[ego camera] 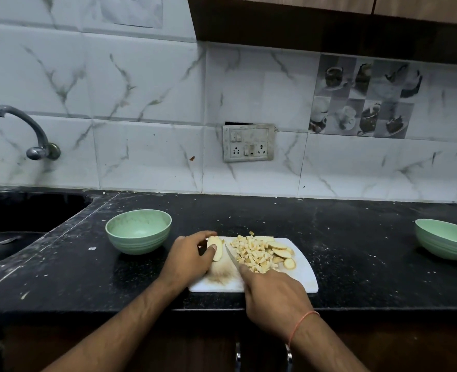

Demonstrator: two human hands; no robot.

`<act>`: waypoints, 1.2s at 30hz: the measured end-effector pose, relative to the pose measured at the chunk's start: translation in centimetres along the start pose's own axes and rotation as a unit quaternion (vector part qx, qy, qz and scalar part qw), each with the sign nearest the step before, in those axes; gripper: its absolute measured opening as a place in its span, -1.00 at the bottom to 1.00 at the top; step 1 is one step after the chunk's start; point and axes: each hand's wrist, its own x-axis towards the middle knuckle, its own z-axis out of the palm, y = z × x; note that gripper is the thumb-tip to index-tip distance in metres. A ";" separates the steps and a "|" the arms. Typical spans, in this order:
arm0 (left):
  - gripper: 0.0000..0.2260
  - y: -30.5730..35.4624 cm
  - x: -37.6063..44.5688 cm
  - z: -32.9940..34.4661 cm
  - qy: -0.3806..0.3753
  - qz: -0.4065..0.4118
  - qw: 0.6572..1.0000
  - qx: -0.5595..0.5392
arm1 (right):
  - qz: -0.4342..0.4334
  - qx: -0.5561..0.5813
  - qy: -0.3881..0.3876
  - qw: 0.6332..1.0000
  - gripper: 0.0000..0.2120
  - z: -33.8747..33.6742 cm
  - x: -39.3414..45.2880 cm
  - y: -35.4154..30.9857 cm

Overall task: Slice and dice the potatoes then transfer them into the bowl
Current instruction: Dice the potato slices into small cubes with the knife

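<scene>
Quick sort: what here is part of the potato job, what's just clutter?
In use: left hand holding potato piece; right hand gripping knife; diced pile; cutting board; near bowl.
Idle: far bowl; tap; socket panel.

Potato piece (pixel 215 251) under left hand (pixel 187 260) (knife (pixel 231 255) beside)

White marble-look tiled wall (pixel 147 103) behind black speckled counter (pixel 356 251); tap (pixel 21 124) over sink (pixel 21 218) at left; wooden cabinet (pixel 329 17) overhead; socket panel (pixel 248 142) mid-wall.
</scene>
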 end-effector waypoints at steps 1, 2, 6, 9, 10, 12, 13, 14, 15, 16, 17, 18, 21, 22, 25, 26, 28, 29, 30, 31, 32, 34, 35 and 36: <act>-0.67 -0.2 0.2 0.1 -0.002 0.008 1.000 0.027 | 0.001 -0.002 0.000 1.000 -0.43 0.0 0.1 0.1; -0.63 -0.4 0.3 0.1 -0.015 0.007 0.999 0.046 | 0.001 -0.002 0.001 1.000 -0.43 0.0 0.1 0.1; -0.28 -1.0 0.7 -0.4 -0.130 -0.030 0.984 0.122 | 0.002 0.000 -0.001 1.000 -0.43 0.1 0.1 0.1; -0.16 -1.5 0.7 -0.9 -0.169 -0.014 0.973 0.154 | 0.005 0.005 0.003 1.000 -0.43 0.1 0.2 0.0; -0.16 -1.6 0.6 -1.0 -0.169 -0.006 0.974 0.154 | 0.006 0.007 0.005 1.000 -0.44 0.2 0.2 0.0; -0.21 -1.8 0.6 -1.0 -0.169 0.013 0.975 0.147 | 0.009 0.008 0.006 1.000 -0.44 0.2 0.3 -0.2; -0.22 -1.8 0.6 -1.0 -0.170 0.020 0.975 0.141 | 0.011 0.010 0.006 1.000 -0.44 0.2 0.3 -0.3; -0.21 -1.8 0.5 -1.0 -0.172 0.027 0.975 0.136 | 0.014 0.012 0.009 1.000 -0.46 0.1 0.4 -0.3; -0.18 -1.8 0.5 -1.0 -0.173 0.029 0.976 0.128 | 0.016 0.015 0.013 1.000 -0.47 0.0 0.5 -0.3; -0.16 -1.8 0.5 -1.0 -0.170 0.026 0.978 0.118 | 0.021 0.020 0.017 0.999 -0.49 -0.2 0.5 -0.4; -0.17 -1.9 0.5 -1.0 -0.162 0.019 0.981 0.103 | 0.026 0.026 0.020 0.999 -0.51 -0.3 0.6 -0.5; -0.22 -1.9 0.5 -1.1 -0.153 0.012 0.984 0.086 | 0.029 0.032 0.023 0.999 -0.54 -0.5 0.7 -0.6; -0.43 -2.4 0.7 -0.9 -0.135 0.011 0.989 0.057 | 0.027 0.048 0.032 0.998 -0.63 -0.9 1.0 -1.0; -0.47 -2.5 0.7 -0.9 -0.132 0.013 0.990 0.053 | 0.022 0.053 0.033 0.998 -0.66 -0.9 1.1 -1.2; -0.49 -2.7 0.9 -0.8 -0.131 0.012 0.991 0.040 | 0.010 0.061 0.027 0.998 -0.75 -1.0 1.5 -1.9; -0.48 -2.9 1.0 -0.9 -0.134 0.009 0.990 0.034 | 0.010 0.061 0.024 0.998 -0.76 -1.0 1.7 -2.2; -0.41 -3.3 1.3 -1.0 -0.144 0.005 0.989 0.026 | 0.016 0.055 0.020 0.998 -0.76 -1.0 2.2 -2.6; -0.37 -3.5 1.4 -1.0 -0.148 0.004 0.989 0.022 | 0.020 0.052 0.016 0.998 -0.74 -1.0 2.5 -2.8; -0.36 -3.6 1.6 -1.1 -0.151 0.004 0.988 0.017 | 0.023 0.051 0.010 0.998 -0.73 -0.9 2.9 -3.0; -0.37 -3.6 1.6 -1.2 -0.154 0.006 0.988 0.010 | 0.026 0.047 0.005 0.999 -0.72 -0.9 3.2 -3.1; -0.41 -3.6 1.6 -1.2 -0.158 0.007 0.987 0.001 | 0.026 0.043 0.000 0.999 -0.72 -0.9 3.5 -3.2; -0.48 -3.7 1.7 -1.3 -0.159 0.006 0.987 -0.012 | 0.023 0.038 -0.014 0.999 -0.72 -0.8 3.8 -3.6; -0.49 -3.6 1.7 -1.3 -0.157 0.007 0.988 -0.010 | 0.022 0.037 -0.021 0.999 -0.72 -0.8 3.9 -3.7; -0.50 -3.6 1.7 -1.3 -0.154 0.007 0.988 -0.003 | 0.020 0.035 -0.028 0.999 -0.72 -0.8 3.8 -3.8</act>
